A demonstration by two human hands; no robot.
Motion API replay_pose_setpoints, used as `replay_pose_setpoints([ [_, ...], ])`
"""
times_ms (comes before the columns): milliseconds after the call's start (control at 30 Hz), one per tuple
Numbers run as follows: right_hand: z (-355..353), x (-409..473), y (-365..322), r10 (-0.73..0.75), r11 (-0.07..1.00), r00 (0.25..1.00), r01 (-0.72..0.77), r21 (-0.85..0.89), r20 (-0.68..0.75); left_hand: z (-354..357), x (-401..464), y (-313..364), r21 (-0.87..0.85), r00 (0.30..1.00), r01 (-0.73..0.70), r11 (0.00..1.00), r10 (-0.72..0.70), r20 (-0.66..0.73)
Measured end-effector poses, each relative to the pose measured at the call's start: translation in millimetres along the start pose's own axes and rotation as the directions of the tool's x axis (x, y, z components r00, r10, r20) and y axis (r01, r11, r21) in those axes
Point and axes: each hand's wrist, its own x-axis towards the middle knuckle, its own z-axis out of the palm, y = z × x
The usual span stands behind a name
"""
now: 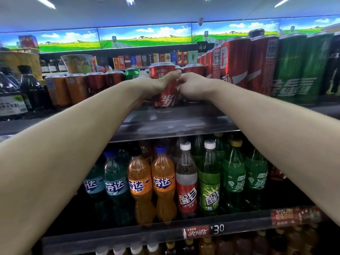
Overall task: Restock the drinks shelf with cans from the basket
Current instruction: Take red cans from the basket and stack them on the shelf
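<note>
While both arms reach to the top shelf [174, 120], the left hand [154, 85] wraps a red can [163, 83] standing upright at its front edge, thumb across the face. The right hand [191, 87], at the can's 3 o'clock, touches it; fingers hidden, so I cannot tell its grip. More cans [235, 61] stand at 2 o'clock.

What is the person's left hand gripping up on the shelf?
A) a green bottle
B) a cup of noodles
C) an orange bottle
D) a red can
D: the left hand has its thumb and fingers wrapped round a red can standing at the shelf edge; the bottles sit untouched on the shelf below.
</note>
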Motion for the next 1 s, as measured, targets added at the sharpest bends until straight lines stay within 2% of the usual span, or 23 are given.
replay_pose_setpoints([
  [67,0.6,0.6,-3.2,-0.004,0.998,0.997,-0.001,0.066,0.074,0.1,2.4,-0.5,0.015,1.0,-0.014,1.0,0.015,-0.016],
  [167,3.8,2.7,-4.4,0.006,0.999,0.988,-0.014,0.046,0.156,-1.2,8.6,-4.5,0.015,0.997,-0.029,0.999,0.03,-0.066],
  [267,8.0,4.3,-5.6,-0.007,0.999,0.981,0.013,-0.029,0.194,-6.5,16.9,-9.6,0.039,0.996,-0.031,0.999,0.034,-0.08],
  [400,8.0,3.1,-9.4,-0.01,0.972,0.973,0.064,-0.226,0.229,-10.5,19.2,-14.7,0.064,0.993,-0.023,0.998,0.03,-0.113],
  [567,7.5,-2.3,-13.1,0.018,0.94,0.972,0.064,-0.335,0.235,-9.7,2.8,-10.9,0.098,0.997,-0.047,0.994,0.053,-0.056],
  [700,-4.5,-16.8,-16.1,0.047,0.976,0.992,-0.021,-0.218,0.116,-9.9,-12.1,-3.9,0.156,0.992,-0.122,0.98,0.116,0.046],
  [833,-13.3,-48.0,-17.9,0.012,0.993,0.995,-0.023,-0.112,-0.096,-5.2,-19.9,4.2,0.136,0.993,-0.111,0.984,0.105,0.05],
  [933,-11.1,-73.3,-15.9,-0.056,0.991,0.969,0.025,-0.13,-0.239,8.9,-24.5,13.7,-0.02,0.992,-0.079,0.997,0.08,0.093],
  [1000,-8.8,-80.4,-14.8,-0.099,0.984,0.963,0.056,-0.172,-0.252,18.5,-29.0,20.8,-0.118,0.985,-0.031,0.993,0.051,0.165],
])
